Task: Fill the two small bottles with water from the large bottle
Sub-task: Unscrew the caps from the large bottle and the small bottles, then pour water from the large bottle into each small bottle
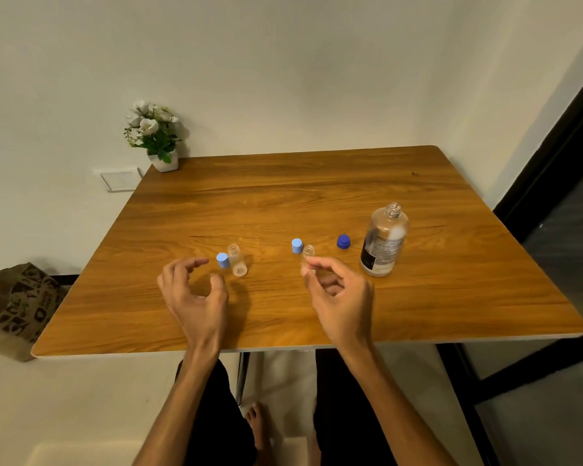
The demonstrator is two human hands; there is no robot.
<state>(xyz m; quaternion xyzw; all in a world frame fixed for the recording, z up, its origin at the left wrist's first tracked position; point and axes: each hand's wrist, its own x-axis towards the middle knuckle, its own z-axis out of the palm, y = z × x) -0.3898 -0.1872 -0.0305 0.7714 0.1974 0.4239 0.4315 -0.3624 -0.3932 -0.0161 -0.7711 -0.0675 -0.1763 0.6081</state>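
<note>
R small bottle (308, 253) base behind fingertips (308, 268)

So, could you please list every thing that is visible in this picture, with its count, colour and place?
small bottles: 2, clear, uncapped, near the table's middle; the right one is partly hidden by fingers
small caps: 2, light blue, one beside each small bottle; second at
large bottle: 1, clear with dark label, open, upright, right side of table
large cap: 1, dark blue, left of the large bottle
table: 1, brown wood
potted plant: 1, white flowers, white pot, far left corner
wall plate: 1, white, on the wall left of the table
paper bag: 1, brown with black print, on the floor at left
left hand: open, empty, above the table
right hand: fingertips at the right small bottle; grip unclear
bare foot: 1, under the table
</note>
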